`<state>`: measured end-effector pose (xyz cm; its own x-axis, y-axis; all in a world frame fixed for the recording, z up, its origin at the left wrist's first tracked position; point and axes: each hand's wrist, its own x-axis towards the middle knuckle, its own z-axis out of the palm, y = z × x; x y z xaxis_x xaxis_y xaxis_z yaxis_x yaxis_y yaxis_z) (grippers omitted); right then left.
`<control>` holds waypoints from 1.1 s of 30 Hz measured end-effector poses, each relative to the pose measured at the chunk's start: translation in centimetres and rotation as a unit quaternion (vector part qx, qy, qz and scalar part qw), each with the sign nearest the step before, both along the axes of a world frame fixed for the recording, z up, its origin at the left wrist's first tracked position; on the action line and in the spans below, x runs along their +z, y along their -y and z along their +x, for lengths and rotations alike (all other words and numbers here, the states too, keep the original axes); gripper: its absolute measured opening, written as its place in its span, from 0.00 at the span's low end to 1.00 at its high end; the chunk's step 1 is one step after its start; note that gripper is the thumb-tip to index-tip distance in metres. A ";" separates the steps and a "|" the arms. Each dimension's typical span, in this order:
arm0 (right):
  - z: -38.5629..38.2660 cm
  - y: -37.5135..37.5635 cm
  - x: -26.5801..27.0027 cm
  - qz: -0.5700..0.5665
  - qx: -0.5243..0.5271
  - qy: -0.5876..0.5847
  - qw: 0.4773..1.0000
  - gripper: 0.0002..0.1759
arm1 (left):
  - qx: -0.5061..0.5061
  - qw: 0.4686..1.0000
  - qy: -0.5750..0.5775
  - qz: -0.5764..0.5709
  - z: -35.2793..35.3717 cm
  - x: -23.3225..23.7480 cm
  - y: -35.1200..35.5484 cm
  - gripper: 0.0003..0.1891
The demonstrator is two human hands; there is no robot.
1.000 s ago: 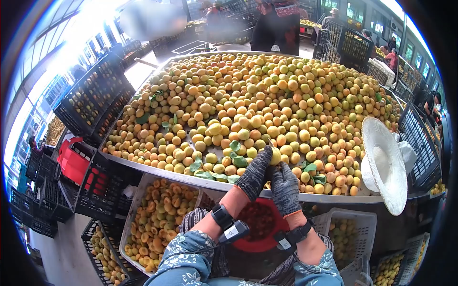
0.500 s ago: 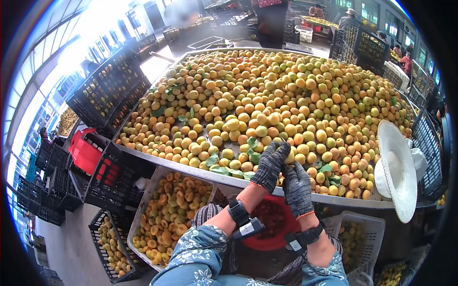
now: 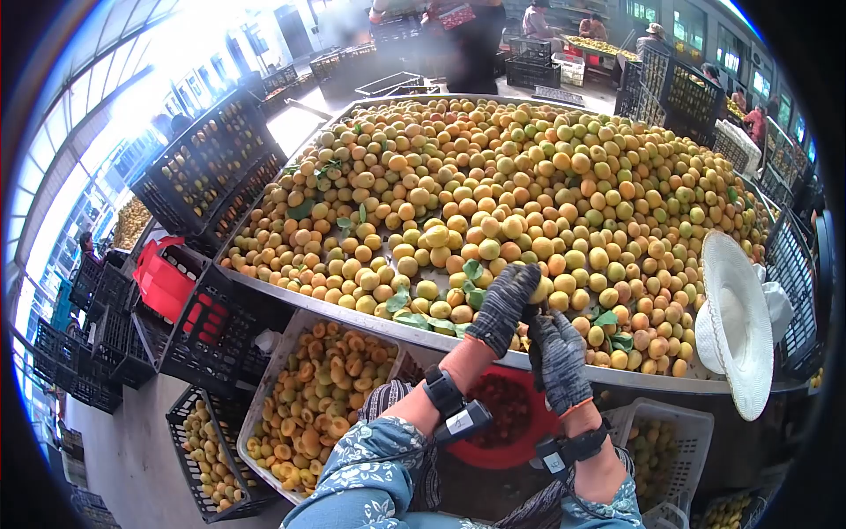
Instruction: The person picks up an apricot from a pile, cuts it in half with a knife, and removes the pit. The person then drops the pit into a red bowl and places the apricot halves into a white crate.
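Both hands wear grey knitted gloves and meet at the near edge of a metal table (image 3: 291, 295) heaped with apricots (image 3: 493, 185). My left hand (image 3: 507, 304) is closed around an apricot (image 3: 541, 289), which shows partly between the gloved fingers. Just below and to the right, my right hand (image 3: 560, 357) is closed, its fingertips close to the left hand; what they grip is hidden. Green leaves (image 3: 473, 271) lie among the fruit beside the left hand. Under the hands stands a red basin (image 3: 529, 428) with dark reddish-brown pieces inside.
A white crate (image 3: 264, 388) of split apricots stands at lower left, beside a black crate (image 3: 189, 397) of fruit. Another white crate (image 3: 692, 441) is at lower right. A straw hat (image 3: 736, 326) sits at the table's right edge. Black crates (image 3: 220, 150) are stacked left; people work farther back.
My right hand has moved slightly down and turned, its fingers now lower beside the left hand. The left hand stays near the same place with the apricot. The whole view has shifted a little.
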<state>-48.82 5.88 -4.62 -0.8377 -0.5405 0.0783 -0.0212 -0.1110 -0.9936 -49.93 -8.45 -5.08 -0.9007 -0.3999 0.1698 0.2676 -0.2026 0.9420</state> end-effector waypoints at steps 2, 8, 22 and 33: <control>1.3 0.9 1.0 0.036 -0.110 0.036 0.993 0.12 | -0.010 1.000 -0.006 0.026 1.2 1.6 -0.3 0.14; 0.8 0.7 0.0 0.157 -0.100 -0.202 0.962 0.14 | 0.003 0.996 0.002 0.088 -0.6 -1.8 -1.0 0.14; 0.8 0.7 2.4 0.300 -0.138 -0.215 0.919 0.14 | -0.029 0.998 0.047 -0.037 2.0 1.7 -1.8 0.19; 1.0 1.6 0.3 0.133 -0.082 -0.063 0.986 0.14 | 0.063 0.968 0.113 -0.215 1.5 -0.1 -0.7 0.16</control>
<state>-47.86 4.27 -4.32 -0.9081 -0.4142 0.0615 -0.1427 0.1680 -0.9754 -48.48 -7.80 -5.18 -0.8829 -0.4453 0.1491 0.0419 0.2414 0.9695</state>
